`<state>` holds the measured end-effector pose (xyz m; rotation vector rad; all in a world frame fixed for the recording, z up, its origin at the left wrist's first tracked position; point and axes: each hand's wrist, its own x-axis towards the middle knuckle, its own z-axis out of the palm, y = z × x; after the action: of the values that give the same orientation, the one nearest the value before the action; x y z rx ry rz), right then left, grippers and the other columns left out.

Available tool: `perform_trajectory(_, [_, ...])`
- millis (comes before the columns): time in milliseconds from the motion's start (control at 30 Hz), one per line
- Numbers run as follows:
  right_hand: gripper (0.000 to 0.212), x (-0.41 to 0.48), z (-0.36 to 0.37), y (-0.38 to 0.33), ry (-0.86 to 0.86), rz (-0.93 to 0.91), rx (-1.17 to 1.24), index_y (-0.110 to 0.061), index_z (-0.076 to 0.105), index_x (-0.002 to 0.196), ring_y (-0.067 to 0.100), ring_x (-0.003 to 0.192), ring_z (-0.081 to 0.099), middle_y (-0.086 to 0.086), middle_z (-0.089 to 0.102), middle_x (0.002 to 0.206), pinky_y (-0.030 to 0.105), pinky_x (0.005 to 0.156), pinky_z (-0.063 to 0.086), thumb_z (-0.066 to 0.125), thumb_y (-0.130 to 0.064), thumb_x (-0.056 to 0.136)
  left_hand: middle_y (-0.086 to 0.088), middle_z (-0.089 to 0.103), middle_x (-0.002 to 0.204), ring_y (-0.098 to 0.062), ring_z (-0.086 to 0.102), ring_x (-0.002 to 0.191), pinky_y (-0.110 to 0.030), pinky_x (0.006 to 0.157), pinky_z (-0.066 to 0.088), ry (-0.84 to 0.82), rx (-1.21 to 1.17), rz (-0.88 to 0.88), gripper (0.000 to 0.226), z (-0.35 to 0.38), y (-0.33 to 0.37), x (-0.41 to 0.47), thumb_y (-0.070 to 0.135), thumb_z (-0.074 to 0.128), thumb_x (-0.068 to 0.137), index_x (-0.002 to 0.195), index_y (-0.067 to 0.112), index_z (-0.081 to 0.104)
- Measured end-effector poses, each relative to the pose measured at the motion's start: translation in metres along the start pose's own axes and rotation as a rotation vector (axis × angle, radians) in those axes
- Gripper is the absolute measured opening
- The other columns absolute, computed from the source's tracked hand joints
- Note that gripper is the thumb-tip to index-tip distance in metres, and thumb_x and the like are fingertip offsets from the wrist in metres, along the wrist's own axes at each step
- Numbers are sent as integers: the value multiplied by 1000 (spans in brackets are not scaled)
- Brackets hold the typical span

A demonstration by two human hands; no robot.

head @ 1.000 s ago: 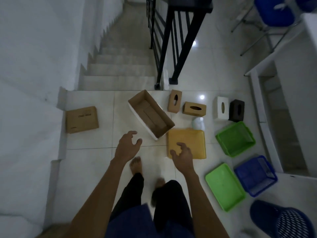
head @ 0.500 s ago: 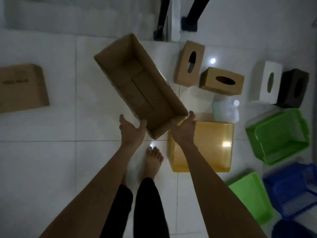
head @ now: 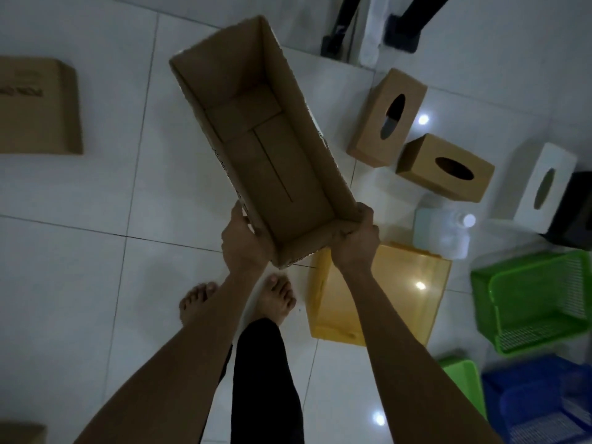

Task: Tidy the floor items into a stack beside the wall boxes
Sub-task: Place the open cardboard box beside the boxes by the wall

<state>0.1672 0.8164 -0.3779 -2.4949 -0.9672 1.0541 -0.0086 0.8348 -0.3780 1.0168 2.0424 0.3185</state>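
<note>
Cardboard comes in three pieces: one long open box (head: 266, 149), one closed box (head: 38, 107) lying on the floor (head: 80, 283) to the left, and the corner of a third box (head: 19, 432) at the bottom left edge. Four tissue boxes sit to the right: a brown tissue box (head: 368, 136), a second brown tissue box (head: 426, 174) just beside it, a white tissue box (head: 557, 161) and a black tissue box (head: 573, 213). There is one clear jug (head: 442, 232), one yellow tray (head: 384, 299), one green basket (head: 535, 299), one green tray (head: 461, 379) and one blue basket (head: 538, 408).

Both arms reach forward. The left hand (head: 243, 238) grips the open box at its near left corner, palm against the outer wall. The right hand (head: 355, 238) grips the near right corner, its fingers (head: 363, 213) curled over the rim. The open box slants away to the upper left, its near end over a corner of the yellow tray.

The box is plain brown board, rectangular, with its flaps folded flat inside. The baskets are meshed plastic, and the floor is glossy white tile.
</note>
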Motion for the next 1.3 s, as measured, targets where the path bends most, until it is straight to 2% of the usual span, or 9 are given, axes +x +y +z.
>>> perform_trajectory(167, [52, -67, -20, -49, 69, -39, 116, -22, 45, 140, 19, 95, 49, 13, 54, 121, 25, 72, 40, 53, -6, 92, -7, 69, 122, -29, 65, 111, -39, 90, 50, 99, -47, -84, 49, -61, 0, -42, 29, 58, 99, 146, 18, 48])
perform_trajectory(300, [79, -140, -40, -90, 9, -106, 123, -26, 24, 154, 24, 119, 52, 8, 35, 149, 39, 89, 51, 55, 0, 87, -7, 67, 125, -25, 65, 110, -29, 87, 47, 102, -169, -131, 54, -117, -5, -103, 30, 62, 96, 147, 18, 46])
perform_trajectory(567, [88, -286, -65, -124, -229, -268, -51, -27, 23, 156, 22, 110, 55, 11, 38, 148, 42, 98, 50, 49, 7, 80, -7, 48, 144, -25, 59, 120, -49, 99, 52, 233, -364, -341, 63, -212, -54, -241, 30, 59, 97, 153, 17, 31])
perform_trajectory(700, [89, -376, -72, -116, -306, -337, -137, -26, 23, 156, 30, 114, 56, 15, 46, 140, 48, 99, 50, 52, 7, 79, -13, 28, 159, -34, 35, 142, -51, 118, 31, 344, -21, -146, 81, -274, -113, -308, 37, 65, 91, 156, 17, 22])
perform_trajectory(800, [88, -438, -70, -98, -348, -426, -161, -22, 24, 156, 29, 125, 52, 13, 47, 142, 47, 105, 46, 53, 7, 79, -11, 46, 149, -31, 35, 142, -52, 120, 18, 243, 187, 180, 54, -321, -174, -350, 47, 49, 97, 141, 17, 50])
perform_trajectory(933, [87, -515, -54, -66, -394, -529, -200, -27, 28, 154, 28, 122, 55, 7, 54, 137, 47, 103, 47, 49, 6, 76, 1, 68, 109, -25, 61, 108, -49, 106, 35, 8, 410, 491, 59, -365, -270, -414, 68, 46, 89, 115, 19, 68])
perform_trajectory(1067, [88, -590, -25, -27, -502, -595, -277, -38, 28, 151, 28, 97, 64, 5, 65, 113, 46, 86, 56, 46, 3, 76, 9, 67, 118, -19, 61, 113, -42, 103, 37, -155, 666, 461, 45, -381, -373, -481, 55, 56, 90, 127, 30, 62])
perform_trajectory(1167, [88, -633, 7, -1, -601, -674, -371, -38, 25, 153, 28, 110, 62, 1, 61, 130, 43, 93, 54, 49, 4, 80, 6, 73, 99, -17, 69, 85, -26, 69, 45, -95, 584, 443, 28, -378, -431, -519, 27, 74, 85, 113, 29, 71])
perform_trajectory(1300, [88, -655, 66, 39, -709, -794, -485, -33, 25, 155, 30, 112, 63, 7, 59, 136, 44, 99, 52, 53, 7, 83, 9, 73, 100, -13, 70, 83, -22, 61, 48, -99, 566, 385, 36, -350, -503, -552, 30, 75, 84, 120, 35, 70])
